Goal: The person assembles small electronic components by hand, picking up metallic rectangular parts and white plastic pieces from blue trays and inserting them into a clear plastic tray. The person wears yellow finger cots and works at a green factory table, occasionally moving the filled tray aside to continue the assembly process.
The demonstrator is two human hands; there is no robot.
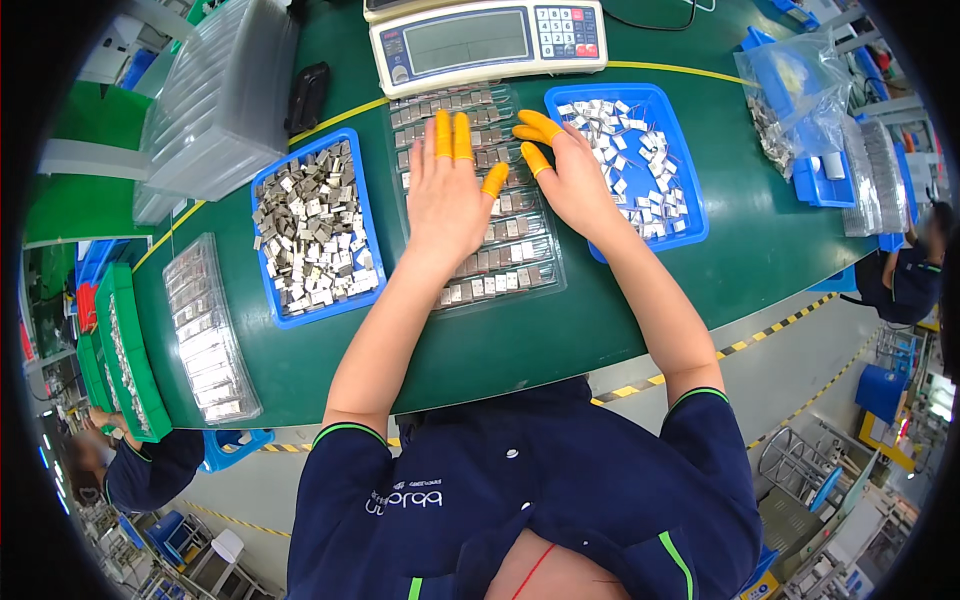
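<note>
A clear plastic tray (pixel 548 268) filled with rows of small grey and white connector-like parts lies in front of me. My left hand (pixel 445 205) rests palm-down over its upper middle, fingers stretched and thumb apart, hiding some rows. Yellow finger cots cover the thumb and two fingertips. My right hand (pixel 578 185) hovers at the tray's upper right edge. Its thumb and fingers, also in yellow cots, are a little apart with nothing visible between them. Beside that hand stands a blue bin (pixel 697 228) of white pieces with short wires. Left of the tray is a blue bin (pixel 372 262) of grey-white metal-cased parts.
A digital scale (pixel 480 45) stands behind the tray. Stacked clear trays (pixel 215 100) and a black object (pixel 308 97) are at the far left. Another filled clear tray (pixel 210 330) lies near a green bin (pixel 135 350). Plastic bags (pixel 800 90) sit far right. Other people work at both sides.
</note>
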